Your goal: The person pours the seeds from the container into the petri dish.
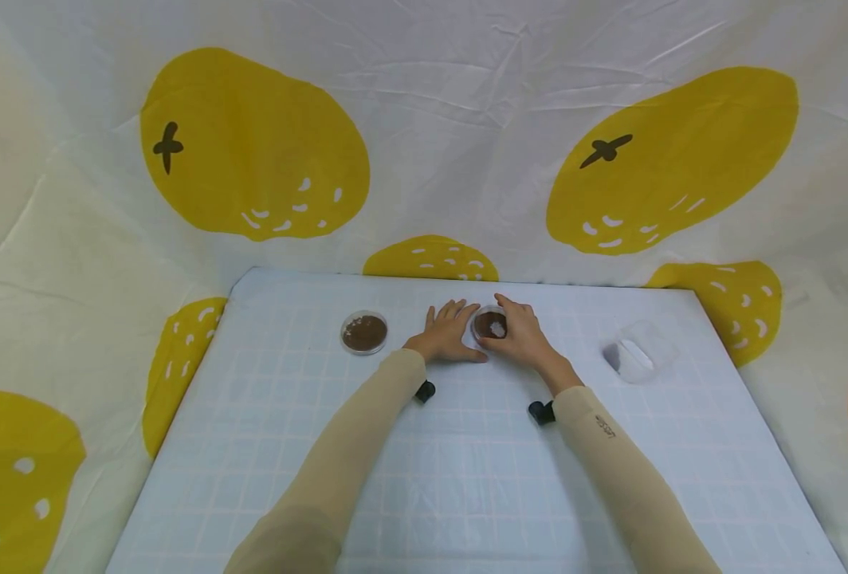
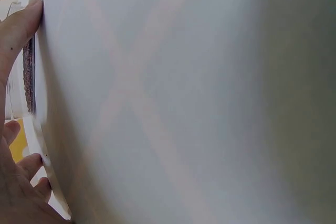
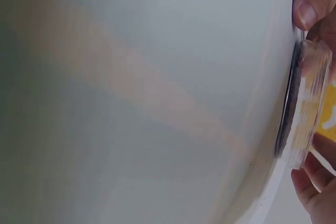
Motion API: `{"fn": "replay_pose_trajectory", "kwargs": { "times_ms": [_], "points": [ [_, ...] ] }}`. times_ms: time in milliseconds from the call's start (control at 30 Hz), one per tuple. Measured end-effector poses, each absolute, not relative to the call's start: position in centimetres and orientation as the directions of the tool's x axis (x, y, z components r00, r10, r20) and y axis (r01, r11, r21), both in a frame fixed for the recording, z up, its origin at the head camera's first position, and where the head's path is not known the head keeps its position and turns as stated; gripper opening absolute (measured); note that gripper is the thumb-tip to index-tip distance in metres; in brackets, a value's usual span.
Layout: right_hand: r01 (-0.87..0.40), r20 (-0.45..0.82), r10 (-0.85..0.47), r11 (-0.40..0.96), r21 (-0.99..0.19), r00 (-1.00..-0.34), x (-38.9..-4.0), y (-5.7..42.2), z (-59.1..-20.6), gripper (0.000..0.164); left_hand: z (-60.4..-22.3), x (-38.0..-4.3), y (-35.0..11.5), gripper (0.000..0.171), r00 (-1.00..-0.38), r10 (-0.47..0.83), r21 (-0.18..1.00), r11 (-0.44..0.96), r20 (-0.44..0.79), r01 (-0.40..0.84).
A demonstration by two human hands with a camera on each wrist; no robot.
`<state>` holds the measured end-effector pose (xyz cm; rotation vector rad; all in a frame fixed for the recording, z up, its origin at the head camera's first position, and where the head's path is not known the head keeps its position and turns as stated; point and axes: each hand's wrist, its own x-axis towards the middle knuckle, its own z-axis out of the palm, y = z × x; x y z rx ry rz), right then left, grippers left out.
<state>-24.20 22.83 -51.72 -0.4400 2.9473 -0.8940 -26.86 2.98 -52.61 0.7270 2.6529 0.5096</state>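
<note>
A clear round petri dish point(image 1: 491, 324) of brown, soil-like material with a white patch sits between the hands. My right hand point(image 1: 528, 339) grips it from the right, thumb at its near side and fingers at its far side. In the right wrist view, the clear wall of the dish point(image 3: 310, 108) stands above a dark layer, with fingertips at its rim. My left hand point(image 1: 447, 333) lies at the left of the dish with fingers spread and fairly straight. Its thumb point(image 2: 23, 22) is right by the dish's edge in the left wrist view.
Another dish point(image 1: 364, 332) with brown material and white bits stands to the left. On the right lies a clear, see-through item point(image 1: 632, 359) with a shiny surface. The table bears a pale grid cloth point(image 1: 467, 486); a fruit-printed curtain point(image 1: 453, 175) hangs behind and at both sides.
</note>
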Motion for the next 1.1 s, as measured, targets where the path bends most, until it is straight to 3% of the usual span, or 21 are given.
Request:
{"fn": "replay_pose_trajectory", "kwargs": {
  "times_ms": [1100],
  "points": [
    [-0.226, -0.006, -0.269, 0.821, -0.524, -0.963, -24.33, 22.22, -51.52, 0.099, -52.68, -26.79, 2.92, 0.107, -0.813, 0.539, 0.423, 0.804, -0.222, 0.417]
  ]
}}
